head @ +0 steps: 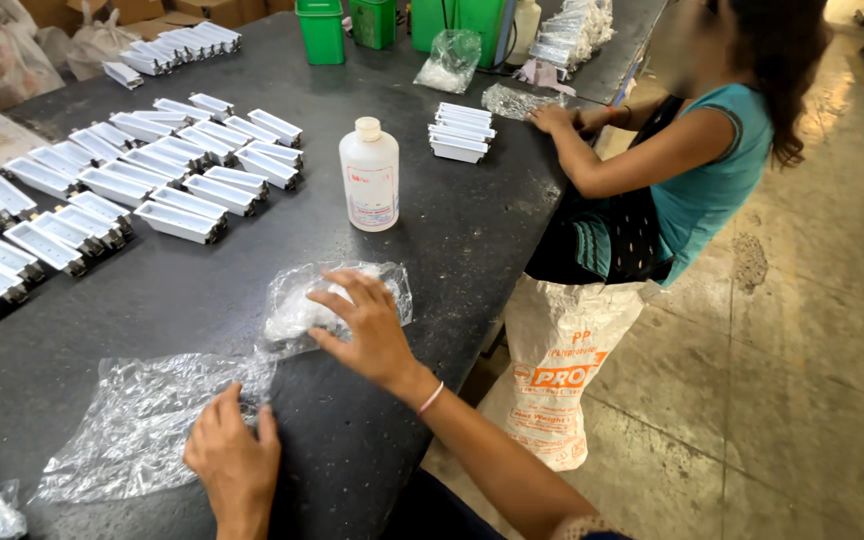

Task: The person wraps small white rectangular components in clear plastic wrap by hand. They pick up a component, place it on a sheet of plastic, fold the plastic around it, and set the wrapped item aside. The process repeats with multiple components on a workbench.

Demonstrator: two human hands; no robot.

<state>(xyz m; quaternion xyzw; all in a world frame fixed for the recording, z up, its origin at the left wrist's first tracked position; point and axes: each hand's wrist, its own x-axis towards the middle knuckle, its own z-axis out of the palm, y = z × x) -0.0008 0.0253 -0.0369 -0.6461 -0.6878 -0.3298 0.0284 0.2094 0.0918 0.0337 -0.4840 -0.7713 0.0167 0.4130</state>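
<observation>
Right hand (367,325) spread flat on a small clear bag (337,305) near the table (452,260) edge, not gripping. Left hand (235,460) pinching a bigger crumpled plastic sheet (142,425) beside it.

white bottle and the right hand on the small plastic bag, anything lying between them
Nothing: in the head view only bare dark table separates the white bottle from the right hand resting on the small plastic bag.

The scene is seen from one head-worn camera, angled steeply down and forward over the dark counter (432,250), close above the hands.
</observation>
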